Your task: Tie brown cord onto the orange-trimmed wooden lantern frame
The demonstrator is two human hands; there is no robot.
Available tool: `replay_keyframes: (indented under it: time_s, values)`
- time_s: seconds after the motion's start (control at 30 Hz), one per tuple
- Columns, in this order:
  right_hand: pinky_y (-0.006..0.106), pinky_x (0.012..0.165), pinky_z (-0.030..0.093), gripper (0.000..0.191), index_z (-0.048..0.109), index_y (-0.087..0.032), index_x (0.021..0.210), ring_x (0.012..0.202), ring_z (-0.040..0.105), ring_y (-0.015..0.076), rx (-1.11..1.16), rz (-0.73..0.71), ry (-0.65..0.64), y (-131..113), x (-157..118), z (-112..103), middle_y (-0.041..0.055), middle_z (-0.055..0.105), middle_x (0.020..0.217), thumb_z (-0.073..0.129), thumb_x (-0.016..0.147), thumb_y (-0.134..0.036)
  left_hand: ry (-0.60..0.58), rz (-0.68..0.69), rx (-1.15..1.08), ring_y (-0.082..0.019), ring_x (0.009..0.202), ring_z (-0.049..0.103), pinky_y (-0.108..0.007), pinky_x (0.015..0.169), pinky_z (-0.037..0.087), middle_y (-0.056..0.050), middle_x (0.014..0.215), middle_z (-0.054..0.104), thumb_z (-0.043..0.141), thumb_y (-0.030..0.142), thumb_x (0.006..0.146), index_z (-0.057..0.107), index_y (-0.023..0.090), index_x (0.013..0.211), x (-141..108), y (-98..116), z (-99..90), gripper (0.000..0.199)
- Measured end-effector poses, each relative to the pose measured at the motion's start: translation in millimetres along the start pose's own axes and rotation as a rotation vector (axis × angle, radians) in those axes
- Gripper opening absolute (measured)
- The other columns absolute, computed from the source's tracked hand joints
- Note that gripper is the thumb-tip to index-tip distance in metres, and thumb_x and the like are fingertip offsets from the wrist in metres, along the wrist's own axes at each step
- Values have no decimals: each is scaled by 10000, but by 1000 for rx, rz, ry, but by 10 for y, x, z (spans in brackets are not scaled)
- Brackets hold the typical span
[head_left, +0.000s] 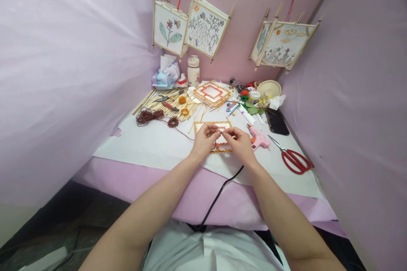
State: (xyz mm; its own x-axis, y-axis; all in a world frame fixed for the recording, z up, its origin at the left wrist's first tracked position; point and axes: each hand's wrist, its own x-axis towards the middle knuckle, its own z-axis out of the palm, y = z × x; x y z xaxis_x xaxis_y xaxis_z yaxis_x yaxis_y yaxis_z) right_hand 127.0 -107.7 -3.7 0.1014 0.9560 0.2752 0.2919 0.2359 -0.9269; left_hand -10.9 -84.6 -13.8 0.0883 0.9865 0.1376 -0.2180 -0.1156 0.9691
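Note:
My left hand [206, 139] and my right hand [239, 140] meet over the front of the table, thumbs and fingertips pinched close together. A thin brown cord [184, 133] runs from a small wound bundle [173, 121] to my left hand, and a dark loop of it hangs between the hands. The pinched bit itself is mostly hidden by the fingers. Right under both hands lies a white panel [207, 127] with wavy orange-yellow trim and a red-orange inner line; the hands cover much of it.
A pink glue gun [260, 139] lies just right of my right hand, its black cable [222, 188] crossing the front edge. Farther right are red-handled scissors [295, 161] and a phone [277, 122]. Thin sticks [155, 108], pliers [170, 106] and a second trimmed panel [212, 94] lie behind.

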Motion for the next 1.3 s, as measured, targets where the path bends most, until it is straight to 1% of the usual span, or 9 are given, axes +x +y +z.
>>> replay_keyframes:
  time_s: [0.2,0.37,0.53,0.7,0.77,0.93,1.07,1.2,1.3]
  values:
    - [273,621,424,162,657,-173,753,644,549,150,-86,-53,57,8,1,14,20,648,705,606,775,-325,-35,-14,-24,-144,776,629,-307,783,502,-24,826,652,698,225,716,559,166,891,-11,8,12,231]
    - [277,627,421,127,648,-176,744,644,537,149,-122,-69,96,28,15,4,16,634,702,601,759,-293,-71,62,7,-163,855,652,-318,834,500,-49,870,671,691,160,699,554,164,897,-14,-43,25,240]
    - [278,631,421,109,641,-175,733,646,533,146,-122,-76,107,22,16,-4,11,627,699,624,744,-283,-71,16,0,-168,837,661,-306,787,512,-39,838,676,701,164,691,552,165,918,-11,-64,19,271]
    - [274,618,421,99,652,-181,751,635,531,140,-102,-101,63,12,6,9,8,638,707,632,770,-276,-33,6,0,-153,748,660,-298,743,519,-20,762,675,671,194,729,550,169,930,1,-61,-8,236]
    - [273,616,422,87,656,-183,767,640,530,138,-115,-145,60,12,-3,11,13,642,743,625,786,-262,-19,19,18,-154,755,665,-290,734,520,-27,771,680,663,192,738,548,169,937,0,-65,-13,231]
    - [278,636,429,79,668,-200,820,688,546,144,-222,-332,55,29,-24,12,23,620,802,594,832,-225,8,-30,39,-170,751,676,-254,635,513,-25,751,683,657,195,741,526,181,941,-17,-55,-3,240]
    - [290,662,427,107,647,-207,816,731,559,159,-315,-417,25,58,-23,15,29,608,810,549,857,-202,37,-36,77,-166,720,673,-253,636,511,-13,708,674,653,182,737,512,184,894,-29,-31,8,211]
    - [295,656,410,93,578,-205,760,707,527,160,-334,-394,20,85,-13,30,15,566,759,532,838,-183,40,-6,130,-166,719,666,-254,623,500,-20,750,674,648,187,738,504,190,905,-46,-25,9,221]
    - [289,645,409,74,556,-205,752,678,513,152,-287,-336,24,102,-4,51,6,551,743,526,817,-186,42,70,179,-159,776,657,-266,682,501,-22,810,657,639,169,739,502,189,928,-59,-39,10,235]
